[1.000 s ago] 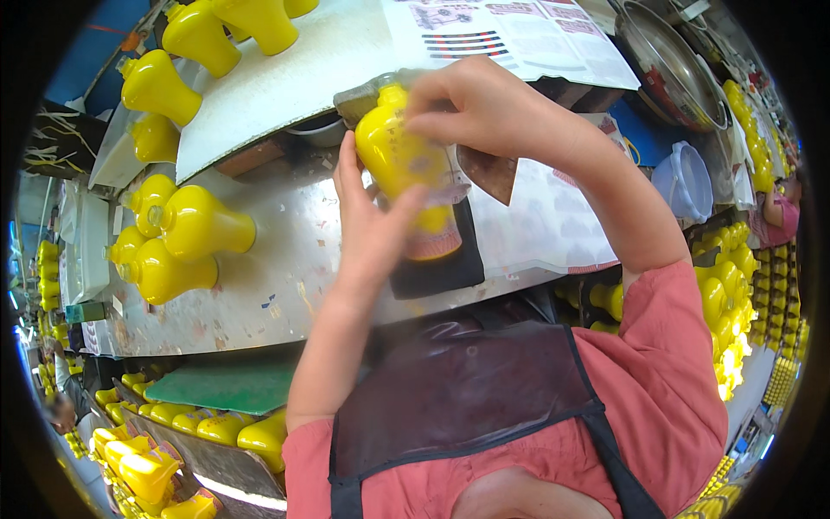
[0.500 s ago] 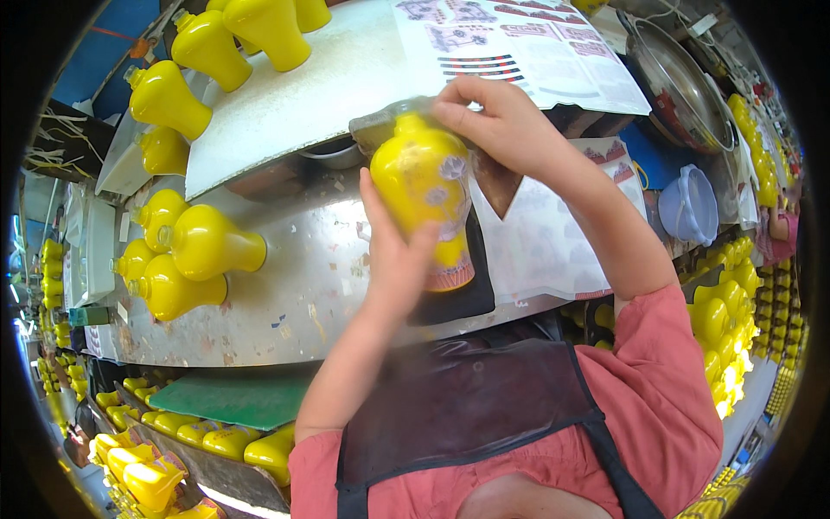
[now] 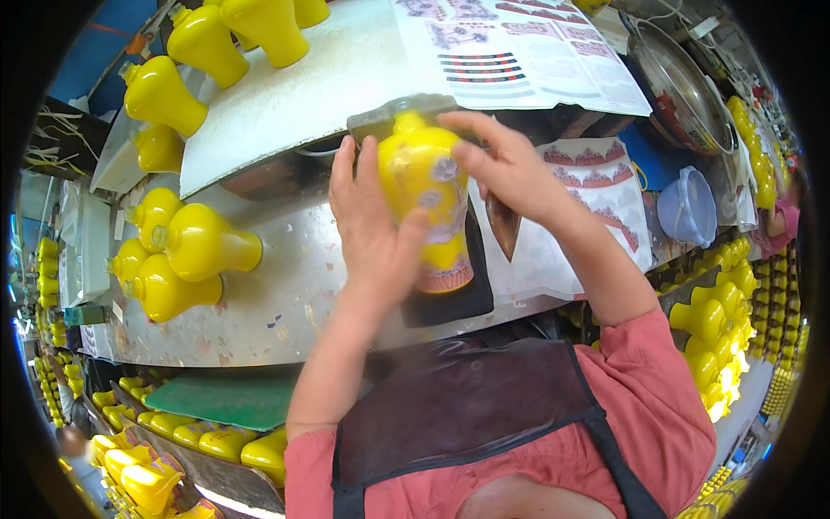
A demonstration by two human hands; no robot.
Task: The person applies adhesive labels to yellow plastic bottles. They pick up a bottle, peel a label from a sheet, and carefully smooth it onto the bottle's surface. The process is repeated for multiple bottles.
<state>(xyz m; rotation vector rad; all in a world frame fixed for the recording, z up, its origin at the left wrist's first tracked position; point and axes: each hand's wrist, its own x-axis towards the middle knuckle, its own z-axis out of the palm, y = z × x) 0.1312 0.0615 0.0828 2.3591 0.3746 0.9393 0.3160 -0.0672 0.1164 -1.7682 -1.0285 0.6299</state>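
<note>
A yellow bottle [image 3: 406,173] with purple flower decals and a patterned band near its base lies on a black pad [image 3: 480,290], its neck away from me. My left hand [image 3: 372,225] is at the bottle's left side. Its fingers are stretched and apart, and the slightly blurred thumb reaches over the bottle's front. My right hand [image 3: 510,169] has its fingertips at the bottle's right shoulder, next to a decal. From under its palm juts a brown pointed scraper-like piece [image 3: 503,229], held in the hand. A grey cloth-like piece [image 3: 370,119] lies behind the neck.
Several plain yellow bottles [image 3: 212,242] lie on the metal table [image 3: 259,333] at left; more stand on a white board [image 3: 346,52]. Printed decal sheets [image 3: 596,177] lie right, beside a pale blue bucket [image 3: 687,206]. A green board [image 3: 220,400] covers bottles near me.
My right hand has moved down from beside the neck to the shoulder, the brown piece with it. My left hand has shifted left, its fingers now spread.
</note>
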